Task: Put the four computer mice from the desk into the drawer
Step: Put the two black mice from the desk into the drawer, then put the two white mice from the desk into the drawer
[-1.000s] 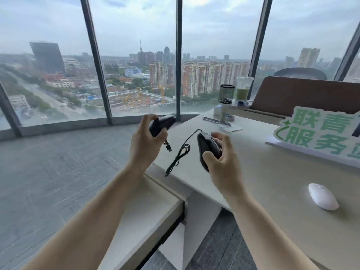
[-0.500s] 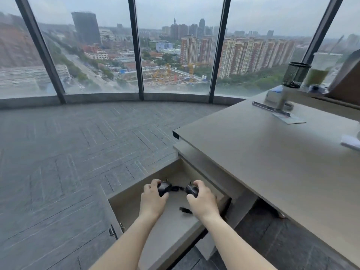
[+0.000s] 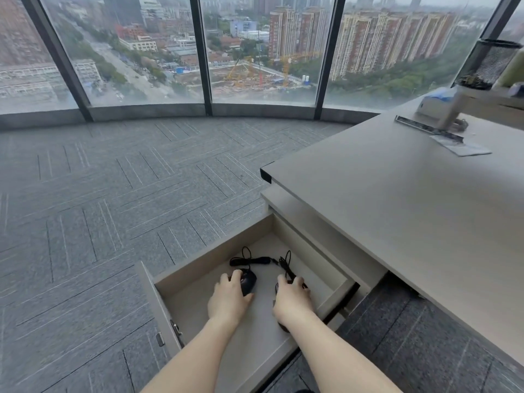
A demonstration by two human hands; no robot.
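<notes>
The beige drawer (image 3: 204, 256) is pulled out from under the desk (image 3: 397, 194). Both my hands are inside it. My left hand (image 3: 229, 299) lies over a black wired mouse (image 3: 249, 282) resting on the drawer floor, fingers curled on it. My right hand (image 3: 293, 300) covers a second black wired mouse (image 3: 277, 287), of which only an edge shows. The black cables (image 3: 261, 260) of both mice lie coiled on the drawer floor just beyond my fingers. No other mouse is in view.
Grey carpet tiles (image 3: 113, 194) surround the drawer on the left. At the desk's far right stand a black mesh pen holder (image 3: 490, 63), a metal ruler (image 3: 428, 129) and a paper slip (image 3: 465, 148). Tall windows (image 3: 255, 46) close off the far side.
My hands carried the two black mice from above the desk down into the drawer and now press them onto its floor. The cables have spread out on the drawer bottom.
</notes>
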